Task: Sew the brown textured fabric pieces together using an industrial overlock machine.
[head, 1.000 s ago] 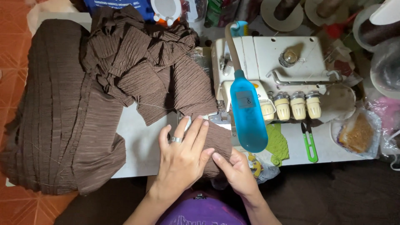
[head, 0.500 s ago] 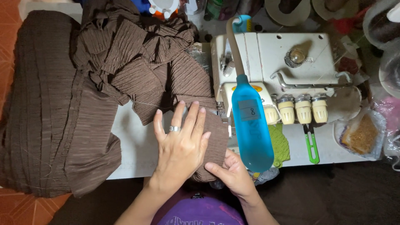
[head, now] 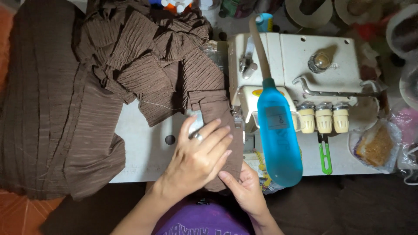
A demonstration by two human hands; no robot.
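So the brown pleated fabric strip [head: 217,126] is lying flat right in front of the white overlock machine [head: 300,65]. My left hand [head: 198,159] is spread flat on it (ring showing), my right hand [head: 246,191] pinches its near edge. A blue bottle [head: 278,139] sits just beside.

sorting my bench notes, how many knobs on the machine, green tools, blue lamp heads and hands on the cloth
cream tension knobs: 3
green-handled tool: 1
blue lamp head: 1
hands on the brown cloth: 2, left hand and right hand
total: 7
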